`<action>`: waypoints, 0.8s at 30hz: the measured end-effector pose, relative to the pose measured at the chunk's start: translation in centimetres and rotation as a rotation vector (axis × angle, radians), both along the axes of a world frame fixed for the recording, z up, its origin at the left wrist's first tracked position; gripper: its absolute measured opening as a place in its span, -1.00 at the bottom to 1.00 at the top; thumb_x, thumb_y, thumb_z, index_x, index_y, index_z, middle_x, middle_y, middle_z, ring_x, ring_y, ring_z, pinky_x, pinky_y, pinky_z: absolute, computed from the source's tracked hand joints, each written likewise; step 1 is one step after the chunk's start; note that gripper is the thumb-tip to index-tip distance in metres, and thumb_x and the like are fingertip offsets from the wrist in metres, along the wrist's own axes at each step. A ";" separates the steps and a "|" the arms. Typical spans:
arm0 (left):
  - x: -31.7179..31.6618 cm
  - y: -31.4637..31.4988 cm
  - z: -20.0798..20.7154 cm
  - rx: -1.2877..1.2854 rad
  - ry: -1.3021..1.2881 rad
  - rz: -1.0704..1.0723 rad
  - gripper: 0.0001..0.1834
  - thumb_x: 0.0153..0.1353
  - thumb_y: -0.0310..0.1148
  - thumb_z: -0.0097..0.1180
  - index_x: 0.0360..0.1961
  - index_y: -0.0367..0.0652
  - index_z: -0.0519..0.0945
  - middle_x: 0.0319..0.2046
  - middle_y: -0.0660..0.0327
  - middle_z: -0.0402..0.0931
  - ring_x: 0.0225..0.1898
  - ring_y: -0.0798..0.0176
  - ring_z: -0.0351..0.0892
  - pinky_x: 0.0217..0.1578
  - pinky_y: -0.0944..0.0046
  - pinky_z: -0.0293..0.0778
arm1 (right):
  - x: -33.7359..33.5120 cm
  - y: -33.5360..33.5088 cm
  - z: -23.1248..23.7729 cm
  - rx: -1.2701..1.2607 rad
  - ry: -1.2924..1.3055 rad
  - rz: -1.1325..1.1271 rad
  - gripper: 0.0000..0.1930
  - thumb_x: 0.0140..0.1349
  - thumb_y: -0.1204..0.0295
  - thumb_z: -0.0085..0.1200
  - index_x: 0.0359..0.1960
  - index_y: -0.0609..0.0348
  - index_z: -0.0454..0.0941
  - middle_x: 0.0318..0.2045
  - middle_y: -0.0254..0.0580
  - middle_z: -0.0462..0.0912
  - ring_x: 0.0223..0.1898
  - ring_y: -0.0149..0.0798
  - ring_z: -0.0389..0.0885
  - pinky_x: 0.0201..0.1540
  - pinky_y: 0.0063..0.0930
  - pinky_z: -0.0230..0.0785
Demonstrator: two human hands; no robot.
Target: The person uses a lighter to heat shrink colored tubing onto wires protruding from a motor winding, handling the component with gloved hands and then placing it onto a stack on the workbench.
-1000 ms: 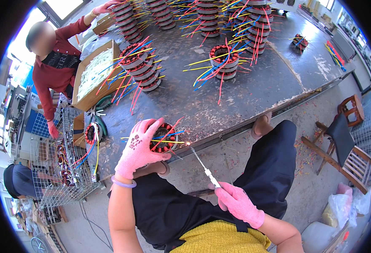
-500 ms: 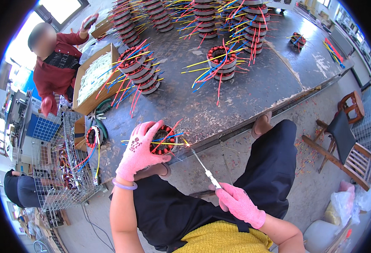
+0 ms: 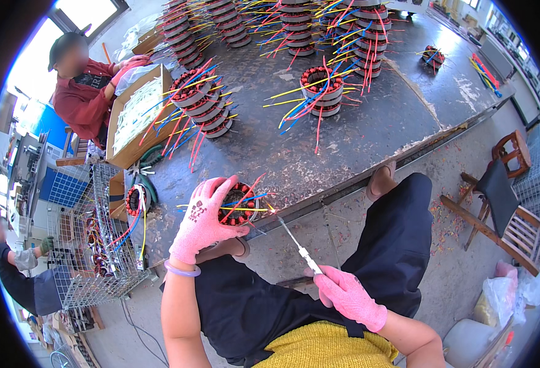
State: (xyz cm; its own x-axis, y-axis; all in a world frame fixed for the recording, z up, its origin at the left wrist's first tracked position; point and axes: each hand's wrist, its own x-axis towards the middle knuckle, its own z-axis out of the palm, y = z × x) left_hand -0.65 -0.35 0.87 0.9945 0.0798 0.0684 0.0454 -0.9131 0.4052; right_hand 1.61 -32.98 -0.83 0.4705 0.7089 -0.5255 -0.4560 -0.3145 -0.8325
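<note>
My left hand (image 3: 205, 216), in a pink glove, grips a motor stator (image 3: 240, 218) with red coils at the table's near edge. Red, blue and yellow wires stick out from this stator. In my right hand (image 3: 348, 295), also gloved in pink, is a slim white-handled torch-like tool (image 3: 304, 251) with a thin metal stem. Its tip points at the ends of the yellow wires (image 3: 261, 210), where a small bright flame or glow shows. Fingers of both hands are closed round what they hold.
Stacks of wired stators (image 3: 373, 43) stand along the back of the dark table (image 3: 380, 126). A shorter stack (image 3: 202, 104) and another pair (image 3: 323, 92) are nearer. Left lie green-handled pliers (image 3: 144, 165), another stator (image 3: 136, 199) and a cardboard box (image 3: 150, 122). Two co-workers are beyond.
My hands, the stator and the tool stay almost in place; the glow at the wire ends looks slightly different. The co-worker in red has lowered a raised hand to the boxes; the other turned upright.
</note>
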 end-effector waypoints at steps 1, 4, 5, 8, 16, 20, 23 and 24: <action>0.0 0.0 -0.1 0.001 -0.001 0.000 0.06 -0.31 -0.20 0.54 0.34 -0.15 0.38 0.19 -0.03 0.37 0.25 -0.15 0.34 0.32 -0.01 0.24 | 0.0 0.0 0.0 0.001 -0.002 0.000 -0.62 0.49 0.25 -0.11 0.13 0.29 0.48 -0.58 -0.40 0.40 -0.56 -0.52 0.36 -0.45 -0.53 0.26; -0.1 0.0 -0.1 0.007 -0.006 -0.002 0.06 -0.31 -0.20 0.54 0.34 -0.15 0.38 0.19 -0.03 0.37 0.25 -0.15 0.34 0.31 -0.01 0.24 | -0.1 -0.1 -0.4 0.014 0.001 -0.005 -0.62 0.49 0.25 -0.11 0.14 0.29 0.48 -0.58 -0.39 0.41 -0.56 -0.52 0.36 -0.45 -0.53 0.26; -0.1 0.0 -0.1 0.006 -0.005 -0.002 0.06 -0.31 -0.20 0.54 0.34 -0.15 0.38 0.19 -0.03 0.37 0.25 -0.15 0.34 0.31 -0.01 0.24 | -0.1 -0.1 -0.5 0.019 0.004 -0.010 -0.62 0.49 0.25 -0.11 0.14 0.29 0.48 -0.58 -0.39 0.41 -0.56 -0.52 0.36 -0.45 -0.53 0.27; 0.0 0.0 -0.1 0.002 -0.003 -0.002 0.07 -0.31 -0.20 0.55 0.34 -0.14 0.37 0.19 -0.03 0.37 0.25 -0.15 0.34 0.31 -0.01 0.24 | -0.2 -0.1 -0.5 0.021 0.003 -0.016 -0.63 0.49 0.26 -0.10 0.14 0.29 0.48 -0.57 -0.39 0.41 -0.56 -0.52 0.37 -0.45 -0.53 0.27; -0.2 0.1 -0.3 -0.020 -0.004 0.006 0.08 -0.32 -0.20 0.56 0.35 -0.15 0.37 0.20 -0.03 0.37 0.25 -0.15 0.33 0.31 -0.01 0.25 | -0.1 -0.1 0.0 0.002 0.028 -0.040 -0.64 0.49 0.28 -0.11 0.12 0.31 0.49 -0.57 -0.40 0.41 -0.55 -0.53 0.36 -0.43 -0.53 0.27; -0.1 0.2 -0.1 0.013 -0.032 -0.040 0.06 -0.30 -0.22 0.55 0.34 -0.15 0.38 0.20 -0.03 0.38 0.25 -0.14 0.34 0.30 0.00 0.25 | -0.4 -0.3 -0.8 0.024 0.049 -0.058 -0.64 0.49 0.29 -0.10 0.13 0.30 0.49 -0.55 -0.41 0.42 -0.55 -0.54 0.35 -0.44 -0.54 0.26; 0.0 0.3 -0.2 0.012 -0.040 -0.056 0.04 -0.30 -0.22 0.55 0.33 -0.16 0.39 0.19 -0.02 0.38 0.24 -0.14 0.35 0.30 0.00 0.26 | -0.5 -0.2 -0.9 0.040 0.072 -0.070 -0.65 0.50 0.30 -0.09 0.14 0.28 0.49 -0.54 -0.43 0.42 -0.55 -0.55 0.34 -0.45 -0.55 0.25; 0.0 0.3 -0.2 0.015 -0.039 -0.049 0.04 -0.30 -0.22 0.55 0.32 -0.17 0.39 0.19 -0.02 0.38 0.24 -0.14 0.35 0.30 0.00 0.26 | -0.6 -0.2 -0.8 0.040 0.077 -0.067 -0.65 0.50 0.30 -0.08 0.14 0.28 0.49 -0.54 -0.43 0.41 -0.54 -0.55 0.34 -0.45 -0.56 0.25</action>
State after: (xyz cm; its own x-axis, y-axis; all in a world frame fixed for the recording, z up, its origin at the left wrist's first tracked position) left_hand -0.69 -0.02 0.64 0.9937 0.0295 0.1082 -0.0154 -0.9199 0.3918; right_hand 1.04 -33.20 -1.67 0.4765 0.6985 -0.5339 -0.5381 -0.2485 -0.8054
